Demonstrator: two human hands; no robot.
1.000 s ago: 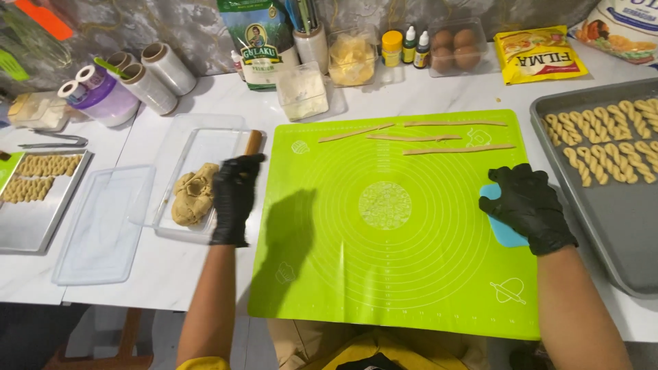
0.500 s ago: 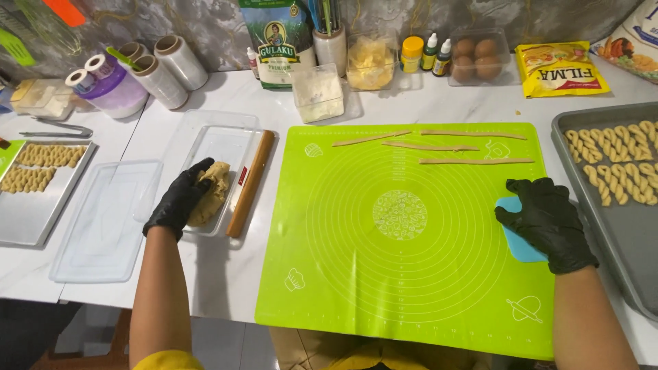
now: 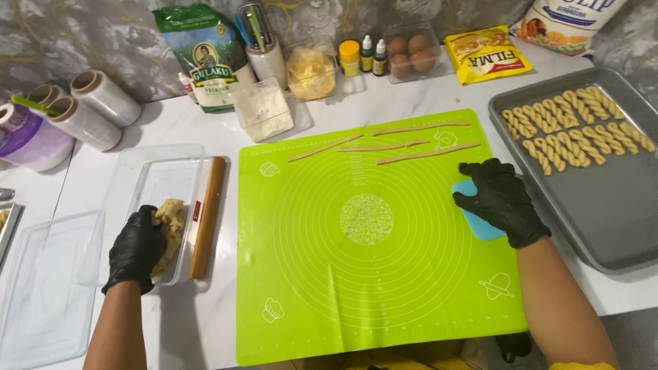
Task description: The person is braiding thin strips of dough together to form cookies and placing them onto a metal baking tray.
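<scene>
Both of my hands wear black gloves. My left hand (image 3: pixel 136 248) grips a lump of beige dough (image 3: pixel 169 223) inside a clear plastic container (image 3: pixel 154 171) left of the green silicone mat (image 3: pixel 370 274). My right hand (image 3: pixel 502 200) rests on the mat's right edge, closed over a light blue dough scraper (image 3: pixel 480 226). Several thin dough strips (image 3: pixel 384 145) lie across the top of the mat. A wooden rolling pin (image 3: pixel 208 214) lies between the container and the mat.
A metal baking tray (image 3: pixel 610 205) at the right holds rows of twisted dough pieces (image 3: pixel 576 130). Along the back stand a sugar bag (image 3: pixel 205 55), an egg box (image 3: pixel 410 53), small bottles (image 3: pixel 370 56), film rolls (image 3: pixel 86 109) and a utensil cup (image 3: pixel 264 58). A clear lid (image 3: pixel 41 288) lies front left.
My left hand has closed around the dough lump in the container. The camera view shifted slightly left. My right hand stays on the scraper.
</scene>
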